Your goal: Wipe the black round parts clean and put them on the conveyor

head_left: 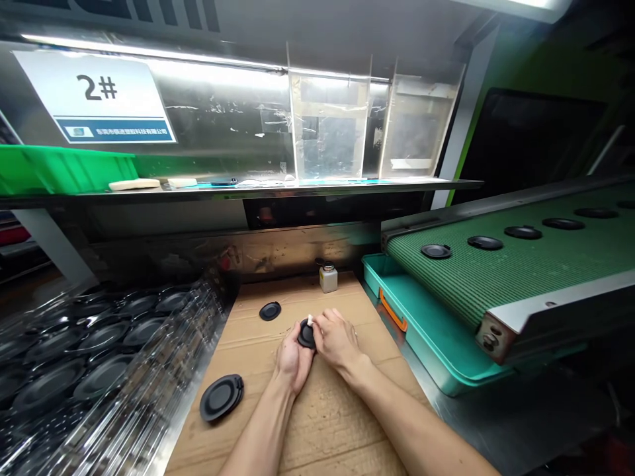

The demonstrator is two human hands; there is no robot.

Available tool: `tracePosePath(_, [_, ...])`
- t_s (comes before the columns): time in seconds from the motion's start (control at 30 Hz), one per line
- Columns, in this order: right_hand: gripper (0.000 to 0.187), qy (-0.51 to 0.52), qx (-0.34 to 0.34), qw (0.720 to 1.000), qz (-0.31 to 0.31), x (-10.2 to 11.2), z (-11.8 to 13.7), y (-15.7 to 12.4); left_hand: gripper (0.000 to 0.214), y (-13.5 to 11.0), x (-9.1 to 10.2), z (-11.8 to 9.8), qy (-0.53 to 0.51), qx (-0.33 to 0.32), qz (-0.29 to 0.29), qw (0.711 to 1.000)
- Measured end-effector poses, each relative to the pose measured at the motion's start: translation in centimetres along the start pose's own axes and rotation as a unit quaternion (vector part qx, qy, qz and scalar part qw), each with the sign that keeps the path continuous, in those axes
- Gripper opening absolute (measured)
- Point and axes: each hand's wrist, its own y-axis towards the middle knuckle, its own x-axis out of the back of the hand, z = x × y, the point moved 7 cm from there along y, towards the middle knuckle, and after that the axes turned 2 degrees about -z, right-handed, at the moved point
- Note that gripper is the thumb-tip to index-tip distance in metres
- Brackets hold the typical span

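Over the middle of the cardboard sheet point(347, 423), my left hand point(292, 357) is closed around a round black plastic lid point(306, 335), holding it tilted up. My right hand point(337, 337) pinches a small white wad point(310, 320), perhaps cloth or tissue, against the lid's upper edge. Fingers hide part of the lid. Another black lid point(270, 311) lies flat on the cardboard beyond my left hand. Nearer and to the left sits a larger black lid point(221, 398), possibly a small stack. A small white bottle point(328, 277) with a metallic top stands at the cardboard's far edge.
At left, clear plastic trays point(163, 383) hold several black lids. On the right, a green conveyor belt point(520, 284) carries several lids above a teal bin point(436, 360) with an orange handle. A metal shelf point(297, 188) crosses the back, with a green bin point(64, 168) on it.
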Motion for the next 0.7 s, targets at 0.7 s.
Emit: tracePosePath(0.7, [0.011, 0.132, 0.008, 0.991, 0.025, -0.1, 1.0, -0.9, 0.026, -1.2, -0.4, 0.0, 0.006, -0.013, 0.004, 1.000])
